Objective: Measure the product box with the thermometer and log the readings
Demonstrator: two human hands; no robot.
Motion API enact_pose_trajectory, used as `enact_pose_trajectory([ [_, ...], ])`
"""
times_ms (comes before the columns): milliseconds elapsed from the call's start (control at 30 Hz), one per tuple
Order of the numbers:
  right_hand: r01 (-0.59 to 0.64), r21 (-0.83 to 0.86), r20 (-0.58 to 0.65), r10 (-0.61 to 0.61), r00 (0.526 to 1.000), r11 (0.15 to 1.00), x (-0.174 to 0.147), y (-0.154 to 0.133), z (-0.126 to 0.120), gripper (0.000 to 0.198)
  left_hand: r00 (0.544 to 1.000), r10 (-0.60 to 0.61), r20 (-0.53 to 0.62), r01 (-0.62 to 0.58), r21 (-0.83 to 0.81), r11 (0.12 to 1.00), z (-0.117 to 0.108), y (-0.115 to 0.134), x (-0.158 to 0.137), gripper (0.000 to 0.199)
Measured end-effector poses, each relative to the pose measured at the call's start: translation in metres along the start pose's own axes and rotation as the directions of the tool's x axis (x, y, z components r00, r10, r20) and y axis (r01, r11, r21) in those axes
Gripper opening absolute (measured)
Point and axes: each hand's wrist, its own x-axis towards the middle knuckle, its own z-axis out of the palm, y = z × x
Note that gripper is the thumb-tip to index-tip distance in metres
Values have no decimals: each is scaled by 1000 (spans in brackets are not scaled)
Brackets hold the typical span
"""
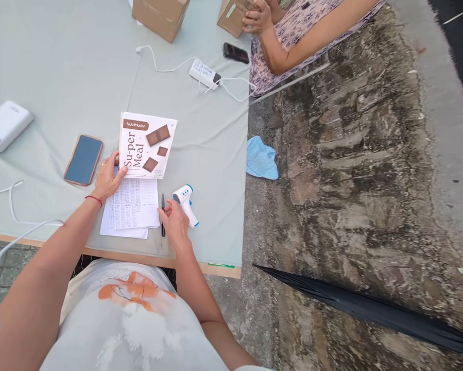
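Note:
My left hand (108, 176) grips the lower left corner of a white carton (165, 157) printed "NutriMotion Su-per Meal" with brown bars. The carton is above the top end of some printed sheets (136, 206) and covers part of them. My right hand (175, 221) is closed around a black pen (163, 226), thumb and fingers at its middle, to the right of the papers. Just beyond those fingers lies a white and blue infrared thermometer (187, 206). A phone with an orange-brown edge (83, 159) lies left of my left hand.
A white power bank (9, 123) with a cable is at far left. Another power bank (204, 73) and a black phone (236, 53) lie farther back. A brown box (159, 18) stands there; another person's hand (260, 18) holds a second box (233, 18). Blue cloth (261, 158) hangs past the table's right edge.

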Motion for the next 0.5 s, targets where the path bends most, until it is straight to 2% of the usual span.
enact_pose_trajectory([
  [133,-50,-12,79,51,996,999,1,-5,-1,38,1000,1,6,-1,-18,1000,0,3,-1,95],
  [200,-64,93,96,55,994,994,1,-6,-9,37,1000,-5,14,6,-24,1000,0,4,-1,96],
  [267,-93,283,122,61,991,955,-1,-8,-17,33,1000,-8,18,8,-18,1000,1,4,-1,97],
  [333,-141,504,180,56,982,852,-4,-12,-23,31,1000,0,15,1,-10,1000,2,5,-1,98],
  [400,-191,682,257,13,966,706,-8,-18,-26,35,1000,10,7,-10,-9,1000,3,4,-1,97],
  [500,-273,812,367,-88,926,515,-11,-28,-25,50,1000,17,-5,-17,-12,1000,5,4,-1,95],
])
